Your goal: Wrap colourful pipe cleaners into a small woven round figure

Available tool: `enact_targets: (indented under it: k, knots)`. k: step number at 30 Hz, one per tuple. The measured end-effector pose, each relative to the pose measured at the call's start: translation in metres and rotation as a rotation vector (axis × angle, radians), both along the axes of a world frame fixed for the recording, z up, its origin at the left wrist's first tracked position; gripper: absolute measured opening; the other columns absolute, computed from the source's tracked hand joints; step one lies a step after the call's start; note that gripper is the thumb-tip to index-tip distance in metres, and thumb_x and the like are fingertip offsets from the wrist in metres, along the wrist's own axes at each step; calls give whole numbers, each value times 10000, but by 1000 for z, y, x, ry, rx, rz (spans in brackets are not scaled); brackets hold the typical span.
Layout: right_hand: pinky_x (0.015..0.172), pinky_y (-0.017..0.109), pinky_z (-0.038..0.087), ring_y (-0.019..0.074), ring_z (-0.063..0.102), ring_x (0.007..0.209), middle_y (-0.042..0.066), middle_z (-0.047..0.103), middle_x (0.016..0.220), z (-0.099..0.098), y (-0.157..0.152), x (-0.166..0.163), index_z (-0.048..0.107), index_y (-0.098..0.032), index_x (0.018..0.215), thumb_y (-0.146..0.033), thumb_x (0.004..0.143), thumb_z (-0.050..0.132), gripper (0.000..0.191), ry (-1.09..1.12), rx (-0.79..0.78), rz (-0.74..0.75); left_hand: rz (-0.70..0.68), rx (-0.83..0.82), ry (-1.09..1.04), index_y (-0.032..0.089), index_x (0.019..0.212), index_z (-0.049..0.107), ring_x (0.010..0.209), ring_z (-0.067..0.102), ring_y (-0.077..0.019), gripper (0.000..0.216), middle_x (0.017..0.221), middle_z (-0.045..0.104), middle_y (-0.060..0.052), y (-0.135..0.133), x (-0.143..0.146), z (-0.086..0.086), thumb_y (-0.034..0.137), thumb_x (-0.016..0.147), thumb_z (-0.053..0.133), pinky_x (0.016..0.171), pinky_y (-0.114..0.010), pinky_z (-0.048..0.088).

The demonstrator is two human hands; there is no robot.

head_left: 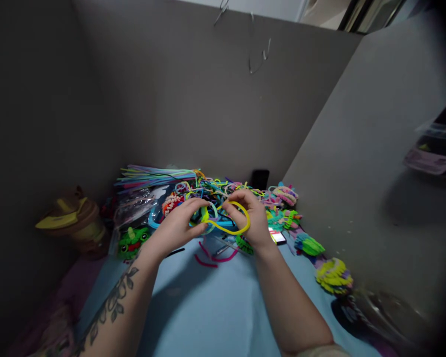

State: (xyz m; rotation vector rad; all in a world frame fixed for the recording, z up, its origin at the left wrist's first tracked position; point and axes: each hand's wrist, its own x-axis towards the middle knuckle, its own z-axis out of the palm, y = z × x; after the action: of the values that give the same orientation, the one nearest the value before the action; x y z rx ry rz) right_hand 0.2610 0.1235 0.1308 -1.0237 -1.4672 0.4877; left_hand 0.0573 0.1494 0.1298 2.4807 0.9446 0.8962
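My left hand (182, 223) and my right hand (250, 218) meet over a light blue table (215, 307), both pinched on a yellow pipe cleaner (234, 229) bent into a loop. The left fingers close on its left end beside a small green and blue twisted piece. The right fingers hold the top of the loop. Just behind the hands lies a tangled heap of coloured pipe cleaners (208, 188).
Straight pipe cleaners (152, 176) in a bundle lie at the back left by clear plastic bags (134, 208). Finished fuzzy figures, green (134, 240), yellow (333, 275) and pink (286, 194), ring the table. A brown and yellow jug (76, 218) stands left. Grey partition walls enclose three sides.
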Motion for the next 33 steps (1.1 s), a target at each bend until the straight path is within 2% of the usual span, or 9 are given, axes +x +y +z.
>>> enact_targets:
  k: [5,9,12,16,22,25,29,31,33]
  knots:
    - [698,298,450,164,575,722,-10,610,718,-2,5,-1,645,-215,702,-269,751,698,90,-164,-70,100,9,47,-11,253,1265,527,1249,507,-239,452,1336,545,-83,-4,2,2,231,821,611,1065,-419,405]
    - [818,322,453,179,579,876,21,587,895,-1,11,1,681,-208,649,-275,664,755,102,-195,-70,145,18,111,-10,253,1253,542,1241,517,-232,438,1344,533,-81,-4,4,2,198,822,597,1054,-405,426]
    - [668,265,452,143,558,752,4,575,822,-3,12,1,653,-193,664,-284,662,727,118,-139,-222,225,25,168,-7,250,1246,551,1229,527,-233,429,1346,529,-90,-5,7,2,161,826,576,1032,-407,449]
    - [501,191,338,88,438,551,-62,498,617,-9,13,-1,557,-191,701,-267,694,656,125,-70,-386,316,59,214,-4,237,1230,560,1220,531,-243,416,1336,536,-104,-5,11,-1,133,827,561,1018,-428,460]
    - [600,238,423,113,513,622,-50,540,684,-16,21,-11,551,-208,757,-259,674,663,149,75,-324,318,135,181,-15,209,1239,550,1214,533,-253,425,1330,536,-115,-2,13,-5,172,819,595,1029,-437,451]
    - [672,265,477,138,577,715,-34,587,788,-18,21,-14,545,-226,892,-226,618,695,312,183,-340,368,190,173,-52,202,1230,551,1218,530,-253,419,1314,548,-113,0,13,-5,190,816,609,1034,-426,444]
    - [809,277,496,164,614,964,21,613,1112,-18,18,-18,492,-255,1163,-114,611,657,593,187,-318,455,242,153,-121,197,1208,552,1221,521,-244,398,1280,577,-103,3,13,-7,207,816,621,1035,-412,434]
    - [849,278,490,163,609,1004,23,602,1149,-20,17,-22,494,-258,1177,-107,638,644,579,171,-278,417,251,134,-142,185,1196,554,1193,538,-244,402,1253,596,-105,5,12,-9,211,804,636,1018,-414,443]
    - [830,282,497,158,623,942,8,627,1049,-22,18,-25,523,-248,1100,-150,674,657,457,206,-250,371,259,131,-155,177,1184,558,1161,558,-246,405,1220,616,-106,8,11,-11,215,791,647,998,-418,454]
